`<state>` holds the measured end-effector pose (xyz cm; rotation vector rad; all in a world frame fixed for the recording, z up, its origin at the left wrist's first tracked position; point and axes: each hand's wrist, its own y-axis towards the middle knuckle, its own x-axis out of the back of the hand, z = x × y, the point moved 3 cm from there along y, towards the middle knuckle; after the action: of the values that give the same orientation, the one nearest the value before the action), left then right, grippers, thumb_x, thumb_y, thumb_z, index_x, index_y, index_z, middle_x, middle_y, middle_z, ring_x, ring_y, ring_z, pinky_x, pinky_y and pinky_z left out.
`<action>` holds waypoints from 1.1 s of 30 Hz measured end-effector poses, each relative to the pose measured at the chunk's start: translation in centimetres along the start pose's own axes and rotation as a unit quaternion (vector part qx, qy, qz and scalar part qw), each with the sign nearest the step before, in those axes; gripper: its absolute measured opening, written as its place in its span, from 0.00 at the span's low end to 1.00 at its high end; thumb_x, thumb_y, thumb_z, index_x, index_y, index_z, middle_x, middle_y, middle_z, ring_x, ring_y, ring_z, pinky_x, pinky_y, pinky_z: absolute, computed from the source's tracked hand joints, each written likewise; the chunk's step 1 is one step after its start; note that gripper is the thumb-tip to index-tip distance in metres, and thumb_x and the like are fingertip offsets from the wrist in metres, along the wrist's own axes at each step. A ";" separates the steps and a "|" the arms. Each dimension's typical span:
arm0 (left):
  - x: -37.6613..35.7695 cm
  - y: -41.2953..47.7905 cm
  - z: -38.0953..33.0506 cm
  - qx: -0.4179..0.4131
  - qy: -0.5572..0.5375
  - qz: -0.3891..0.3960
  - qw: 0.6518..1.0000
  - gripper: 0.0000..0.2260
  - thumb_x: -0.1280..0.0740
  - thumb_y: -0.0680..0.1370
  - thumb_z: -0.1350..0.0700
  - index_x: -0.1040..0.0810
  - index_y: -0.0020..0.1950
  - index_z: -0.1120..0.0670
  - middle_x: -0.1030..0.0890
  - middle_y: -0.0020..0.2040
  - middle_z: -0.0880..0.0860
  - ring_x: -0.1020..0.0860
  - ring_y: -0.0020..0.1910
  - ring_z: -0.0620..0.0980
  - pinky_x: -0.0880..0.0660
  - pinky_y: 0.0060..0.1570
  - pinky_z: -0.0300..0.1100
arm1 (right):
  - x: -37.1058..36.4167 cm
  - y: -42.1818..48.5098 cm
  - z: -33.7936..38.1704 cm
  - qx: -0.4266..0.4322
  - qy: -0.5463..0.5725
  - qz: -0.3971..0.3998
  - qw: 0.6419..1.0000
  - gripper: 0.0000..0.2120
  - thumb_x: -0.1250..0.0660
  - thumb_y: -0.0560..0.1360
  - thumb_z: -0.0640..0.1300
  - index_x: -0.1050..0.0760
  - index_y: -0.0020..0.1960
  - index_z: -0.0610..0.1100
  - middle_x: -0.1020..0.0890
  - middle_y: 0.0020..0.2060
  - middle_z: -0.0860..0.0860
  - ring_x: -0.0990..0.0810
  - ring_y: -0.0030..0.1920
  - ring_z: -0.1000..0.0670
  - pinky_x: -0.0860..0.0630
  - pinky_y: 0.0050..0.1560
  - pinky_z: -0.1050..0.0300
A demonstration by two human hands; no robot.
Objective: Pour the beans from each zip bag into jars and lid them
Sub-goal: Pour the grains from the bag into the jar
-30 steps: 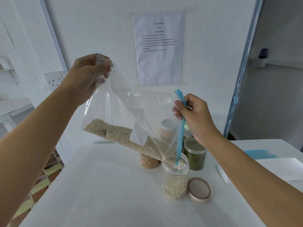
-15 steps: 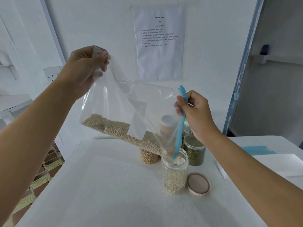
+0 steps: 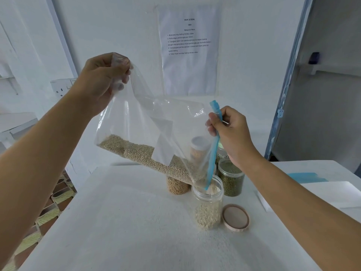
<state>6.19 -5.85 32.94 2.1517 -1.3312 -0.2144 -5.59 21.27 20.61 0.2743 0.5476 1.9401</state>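
**Pale beans running from a tilted zip bag into an open jar**

The left hand holds the closed end of the clear zip bag high, its fingers clenched round a bunch of plastic. This lift probably slopes the bag so that the pale beans slide down towards its mouth. Behind the bag's low end stands a jar of yellow beans, partly hidden.

The right hand sits lower. Its fingers pinch the blue zip strip at the opening, seemingly to narrow and steer the mouth. The strip's lower tip dips into the open jar on the counter, and beans appear to be dropping in. The jar looks about half full.

Its lid lies flat just beside it on the right, within reach for closing. A jar of green beans stands just behind; I cannot tell whether it is lidded.
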 end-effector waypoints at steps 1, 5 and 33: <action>0.0 0.0 0.0 -0.001 -0.002 -0.001 1.000 0.06 0.32 0.81 0.60 0.20 0.44 0.54 0.21 0.39 0.48 0.27 0.37 0.46 0.35 0.39 0.40 | 0.1 0.0 0.0 0.001 0.001 -0.005 1.000 0.11 0.35 0.83 0.38 0.29 0.42 0.41 0.19 0.34 0.51 0.24 0.31 0.55 0.25 0.39 0.62; -0.2 0.0 -0.1 -0.002 -0.004 0.008 1.000 0.06 0.33 0.82 0.60 0.22 0.45 0.56 0.21 0.37 0.47 0.28 0.37 0.47 0.35 0.39 0.40 | -0.1 0.0 0.0 -0.006 -0.006 0.015 1.000 0.11 0.35 0.82 0.37 0.29 0.41 0.40 0.19 0.33 0.51 0.24 0.31 0.55 0.25 0.38 0.63; 0.3 0.0 -0.8 -0.005 0.004 -0.001 1.000 0.08 0.33 0.82 0.60 0.20 0.43 0.53 0.21 0.39 0.49 0.27 0.37 0.47 0.35 0.38 0.40 | -0.2 0.0 0.1 0.004 -0.005 0.007 1.000 0.09 0.35 0.82 0.39 0.28 0.44 0.39 0.19 0.33 0.52 0.23 0.32 0.55 0.25 0.41 0.62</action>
<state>6.73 -5.77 33.63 2.1431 -1.3218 -0.2125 -5.47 21.14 20.72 0.2927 0.5481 1.9492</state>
